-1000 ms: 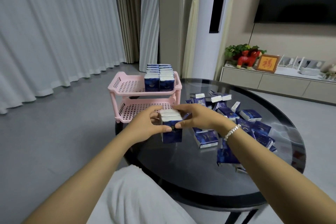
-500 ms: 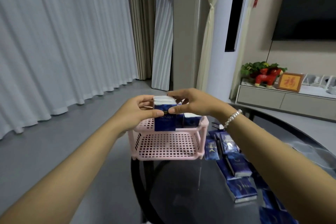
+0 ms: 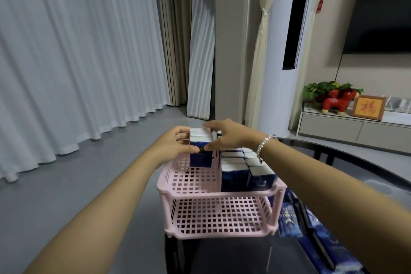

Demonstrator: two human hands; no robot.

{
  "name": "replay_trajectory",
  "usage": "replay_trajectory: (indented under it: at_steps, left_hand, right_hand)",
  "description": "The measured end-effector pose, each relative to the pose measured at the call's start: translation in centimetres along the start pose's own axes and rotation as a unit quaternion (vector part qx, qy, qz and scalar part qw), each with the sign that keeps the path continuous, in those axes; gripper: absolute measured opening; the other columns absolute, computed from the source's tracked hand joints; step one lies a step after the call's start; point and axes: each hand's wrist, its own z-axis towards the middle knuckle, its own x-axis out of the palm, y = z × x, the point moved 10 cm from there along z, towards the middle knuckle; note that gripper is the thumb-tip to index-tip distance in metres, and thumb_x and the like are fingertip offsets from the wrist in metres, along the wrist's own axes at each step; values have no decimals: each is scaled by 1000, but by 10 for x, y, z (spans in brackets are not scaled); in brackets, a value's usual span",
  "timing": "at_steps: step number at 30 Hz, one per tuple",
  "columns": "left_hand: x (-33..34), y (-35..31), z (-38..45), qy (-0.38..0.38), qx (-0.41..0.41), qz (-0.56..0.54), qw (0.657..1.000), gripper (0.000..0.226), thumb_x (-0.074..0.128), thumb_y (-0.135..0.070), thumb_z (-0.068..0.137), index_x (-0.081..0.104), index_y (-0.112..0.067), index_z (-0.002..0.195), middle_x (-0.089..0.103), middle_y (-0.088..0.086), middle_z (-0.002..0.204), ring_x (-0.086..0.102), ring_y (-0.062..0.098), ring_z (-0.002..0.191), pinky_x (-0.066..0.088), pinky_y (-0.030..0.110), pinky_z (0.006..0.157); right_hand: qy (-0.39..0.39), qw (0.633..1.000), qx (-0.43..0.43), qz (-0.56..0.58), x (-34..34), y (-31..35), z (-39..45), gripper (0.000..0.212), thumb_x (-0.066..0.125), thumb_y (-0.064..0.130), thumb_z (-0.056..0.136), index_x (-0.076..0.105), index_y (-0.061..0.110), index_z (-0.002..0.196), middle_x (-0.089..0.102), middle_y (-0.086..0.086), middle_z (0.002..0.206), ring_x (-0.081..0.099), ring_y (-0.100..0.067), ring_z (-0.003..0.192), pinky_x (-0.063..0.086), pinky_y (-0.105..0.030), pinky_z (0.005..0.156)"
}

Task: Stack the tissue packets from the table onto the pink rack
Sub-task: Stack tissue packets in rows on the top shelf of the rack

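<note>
my hands [image 3: 175, 144] [image 3: 231, 134] on packet stack [image 3: 200, 151] over rack [image 3: 218, 193] top-left, packets [image 3: 244, 171] right, rack on table [image 3: 233, 256] edge

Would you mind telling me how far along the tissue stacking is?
Partly done. Packets already fill the right side of the pink rack's top shelf. The left hand and right hand together hold a small stack at the shelf's far left. More loose packets remain on the table; the lower shelf looks empty.
</note>
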Motion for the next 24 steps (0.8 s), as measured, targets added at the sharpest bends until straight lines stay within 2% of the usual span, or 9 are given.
replay_trajectory:
  at_steps: [2, 5, 9, 12, 14, 17, 19, 20, 24]
  left_hand:
    - [9, 11, 9, 10, -7, 6, 1000, 72, 75, 2, 74, 40, -17, 135, 53, 3, 136, 57, 12, 111, 49, 27, 90]
    - [25, 17, 16, 27, -2, 21, 999, 84, 70, 2, 80, 27, -24, 147, 45, -3, 134, 47, 5, 110, 48, 14, 75]
    - [31, 22, 22, 23, 18, 53, 998, 76, 65, -2, 85, 29, -27, 148, 38, 5, 149, 42, 1, 115, 41, 8, 82]
    - [36, 28, 24, 44, 11, 102, 994, 74, 62, -18, 91, 20, -38, 148, 35, 2, 152, 40, 9, 131, 36, 24, 103]
    - [37, 30, 24, 51, -2, 144, 988, 73, 57, -27, 94, 12, -45, 148, 33, 3, 153, 39, 17, 135, 36, 26, 102]
    - [41, 33, 26, 69, -25, 170, 983, 73, 51, -31, 96, 1, -47, 147, 46, 0, 132, 52, 16, 104, 40, 25, 84]
    - [43, 32, 26, 78, -35, 179, 980, 74, 49, -31, 97, -4, -47, 147, 43, -8, 112, 50, 12, 91, 41, 26, 78]
    - [43, 32, 26, 76, -38, 184, 979, 75, 49, -31, 97, -5, -46, 147, 42, -6, 114, 51, 15, 96, 42, 27, 81]
    - [41, 29, 24, 63, -23, 180, 981, 80, 52, -30, 96, -8, -44, 147, 25, 4, 154, 38, 22, 132, 33, 25, 93]
  right_hand:
    - [5, 999, 6, -46, 7, -9, 8, 74, 67, 40, 81, 32, 26, 145, 47, 2, 138, 28, -21, 132, 26, -36, 106]
    - [15, 996, 17, -89, 16, -21, 16, 72, 65, 43, 81, 33, 30, 143, 47, -3, 134, 23, -22, 131, 24, -35, 101]
    - [9, 995, 25, -94, 20, -28, 18, 73, 63, 41, 82, 30, 28, 146, 40, -8, 138, 19, -26, 133, 25, -37, 104]
    - [-4, 993, -4, -118, 18, -21, 16, 68, 61, 39, 85, 33, 26, 145, 27, 1, 153, 18, -26, 136, 19, -41, 108]
    - [-18, 992, -21, -121, 16, -17, 15, 62, 59, 39, 86, 38, 27, 143, 26, 6, 154, 19, -24, 135, 19, -41, 107]
    - [-10, 989, -17, -145, 19, -20, 15, 60, 53, 43, 89, 35, 24, 144, 35, 8, 149, 21, -20, 133, 18, -37, 104]
    - [2, 987, -12, -158, 21, -21, 14, 63, 51, 45, 90, 31, 24, 146, 35, 7, 149, 20, -19, 134, 17, -37, 105]
    - [5, 987, -11, -159, 21, -21, 14, 63, 51, 45, 90, 30, 24, 146, 35, 6, 149, 19, -19, 135, 17, -37, 106]
    - [0, 990, -23, -140, 17, -15, 10, 64, 55, 41, 89, 31, 23, 146, 30, 6, 152, 17, -20, 138, 16, -38, 109]
